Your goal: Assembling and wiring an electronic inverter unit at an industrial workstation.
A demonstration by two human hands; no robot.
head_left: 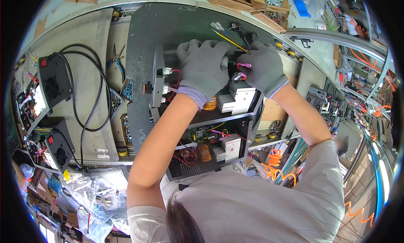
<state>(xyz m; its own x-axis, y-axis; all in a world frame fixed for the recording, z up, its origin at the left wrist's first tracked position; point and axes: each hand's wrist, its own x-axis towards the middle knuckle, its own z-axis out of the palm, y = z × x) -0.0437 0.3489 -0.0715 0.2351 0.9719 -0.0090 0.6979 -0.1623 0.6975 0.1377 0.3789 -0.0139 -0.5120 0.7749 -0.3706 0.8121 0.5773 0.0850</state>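
An opened black metal case (227, 118) with a circuit board lies on a dark green board (141, 41). My gloved left hand (204, 66) reaches over its far part, fingers curled downward and their tips hidden. Beside it, my gloved right hand (263, 68) is closed, fingers bent inward. A yellow wire (229, 40) with clear connectors runs up to its fingertips. Pink-sleeved terminals (240, 76) show below those fingers. Silver heat sinks (243, 96) and a copper coil (210, 103) sit nearer me in the case. What either hand grips is hidden.
Another opened case (202, 157) stands nearest my body. Two more black units (57, 81) with a looped black cable (101, 79) are at left, near blue-handled pliers (117, 62) and screw boxes (127, 89). Cartons of hardware (269, 16) sit far right; an orange coiled hose (275, 163) hangs right.
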